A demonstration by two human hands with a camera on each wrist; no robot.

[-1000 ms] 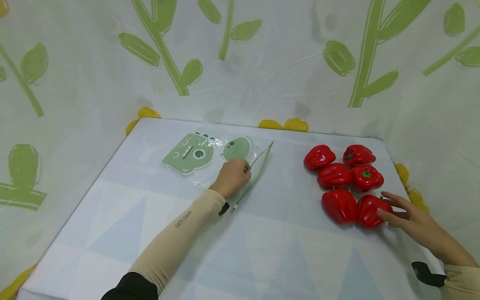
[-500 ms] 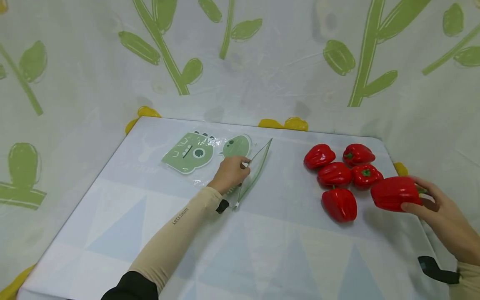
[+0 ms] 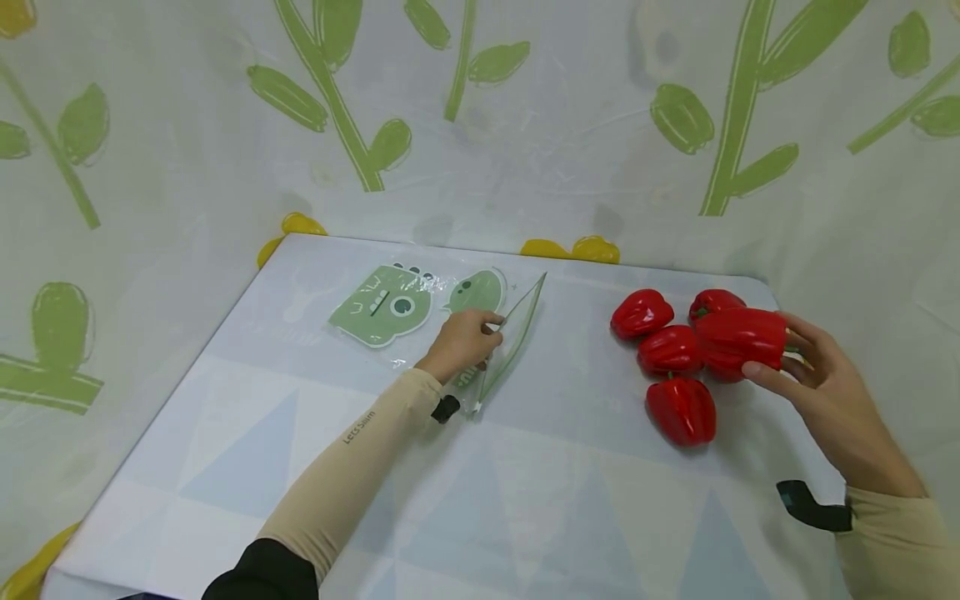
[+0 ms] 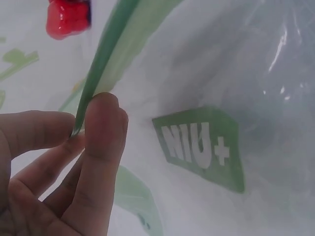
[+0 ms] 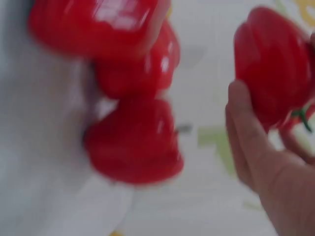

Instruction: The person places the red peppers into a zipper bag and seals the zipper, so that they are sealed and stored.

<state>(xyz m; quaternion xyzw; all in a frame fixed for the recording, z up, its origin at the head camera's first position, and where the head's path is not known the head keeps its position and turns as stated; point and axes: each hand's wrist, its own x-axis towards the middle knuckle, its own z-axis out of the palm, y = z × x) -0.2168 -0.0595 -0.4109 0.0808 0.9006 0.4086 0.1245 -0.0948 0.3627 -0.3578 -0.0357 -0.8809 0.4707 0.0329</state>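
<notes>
My left hand (image 3: 461,343) pinches the green edge of a clear zip bag (image 4: 275,147) between thumb and fingertips. The bag lies on the table with its mouth spread apart on the right side, and green cartoon prints (image 3: 384,307) mark its front. In my right hand (image 3: 832,392) is a red bell pepper (image 3: 738,337), gripped around its stem end and raised above the table, its blunt end pointing left. It overlaps other peppers in the head view. The right wrist view shows the same bell pepper (image 5: 273,64) between fingers and thumb, slightly blurred.
Several red bell peppers (image 3: 681,410) sit in a group on the right of the table (image 3: 570,500), beneath and left of my right hand. A curtain (image 3: 570,150) with green plant prints hangs behind the table's back edge.
My right hand has picked up the front right pepper from the table, then moved it up and to the left over the group. My left hand stays at the bag, its mouth slightly wider.
</notes>
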